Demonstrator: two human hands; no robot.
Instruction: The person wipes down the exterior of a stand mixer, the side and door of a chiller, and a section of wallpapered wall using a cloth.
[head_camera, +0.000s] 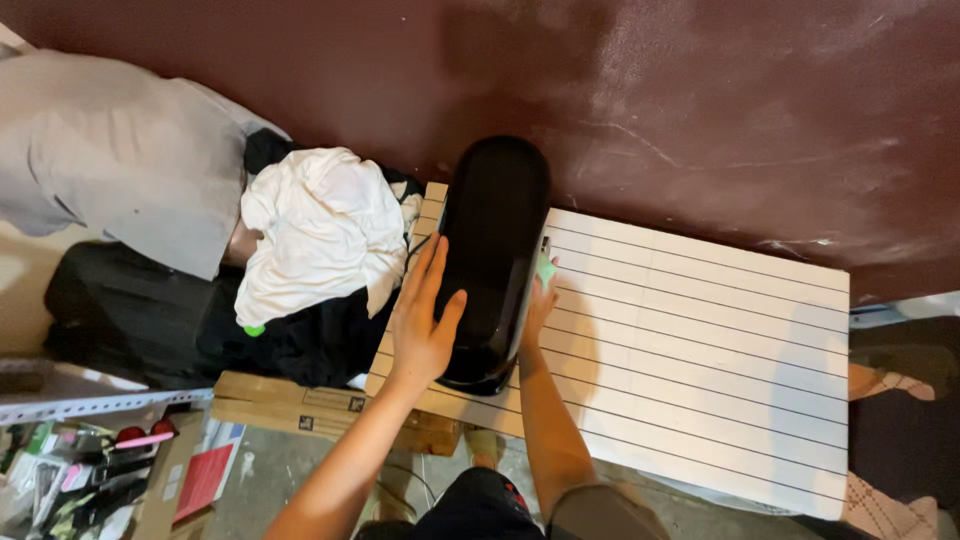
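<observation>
At frame centre we find a glossy black oval shell (495, 255) lying on the left end of a white slatted board (700, 350). Our left hand (422, 325) rests open-fingered on its side; our right hand (535, 305) presses its opposite edge, fingers mostly hidden. White cloth (320, 230) lies to the left.

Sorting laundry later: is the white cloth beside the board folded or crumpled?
Crumpled: the white cloth lies bunched in loose, uneven folds on dark clothes.
</observation>
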